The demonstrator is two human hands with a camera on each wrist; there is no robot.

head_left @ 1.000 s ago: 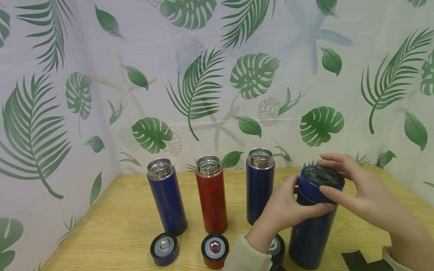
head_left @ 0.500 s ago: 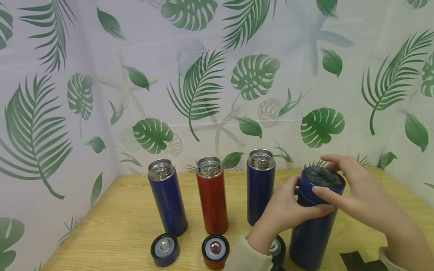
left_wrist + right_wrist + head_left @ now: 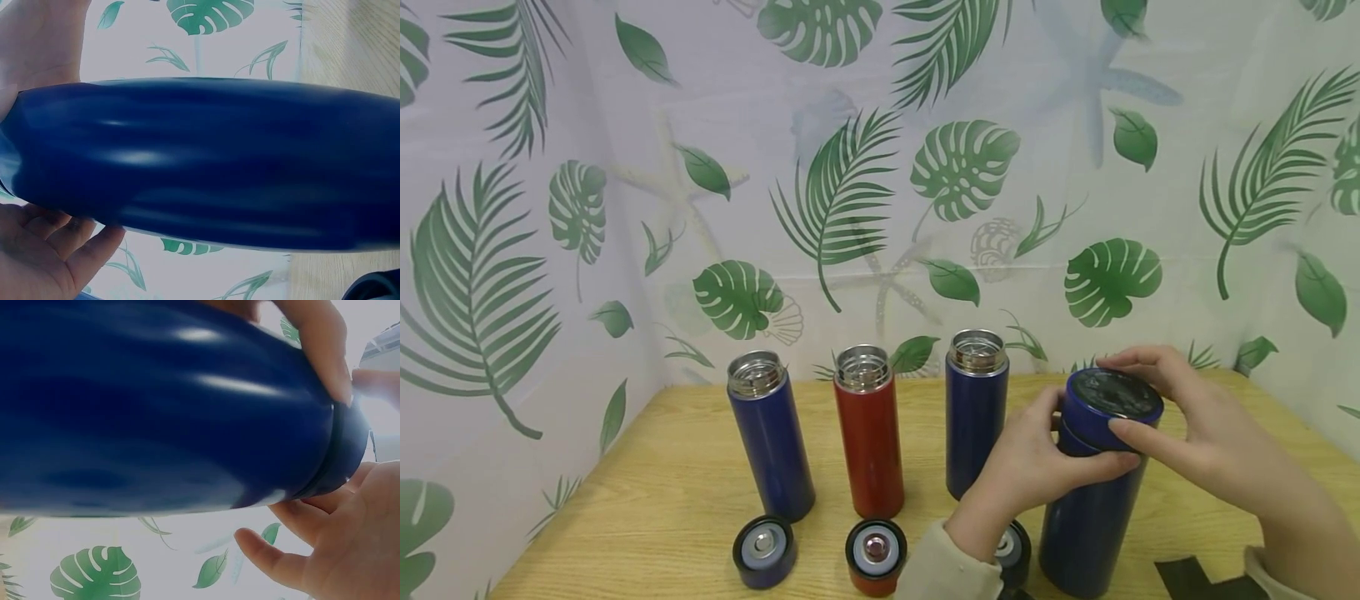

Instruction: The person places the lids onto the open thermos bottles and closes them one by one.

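Note:
A blue thermos bottle (image 3: 1086, 533) stands at the right of the wooden table in the head view, leaning slightly. Its blue lid (image 3: 1116, 396) with a glossy black top sits on the neck. Just below the lid, my left hand (image 3: 1026, 462) grips the bottle, thumb across the front. My right hand (image 3: 1213, 437) holds the lid's rim between thumb and fingers, the fingers reaching round the far side. The right wrist view shows a thin dark seam between the lid (image 3: 356, 437) and the body. In the left wrist view the glossy bottle body (image 3: 206, 162) fills the middle.
Three lidless bottles stand behind: a blue one (image 3: 775, 467), a red one (image 3: 872, 450) and another blue one (image 3: 976, 433). Before them lie upturned lids, one blue (image 3: 763, 552), one red (image 3: 876, 554), one partly behind my left wrist (image 3: 958, 533). A black strip (image 3: 1187, 575) lies front right.
My right thumb slid left along the lid's rim, then back to the right, while the fingers shifted on the far side. The left hand and bottle have hardly moved.

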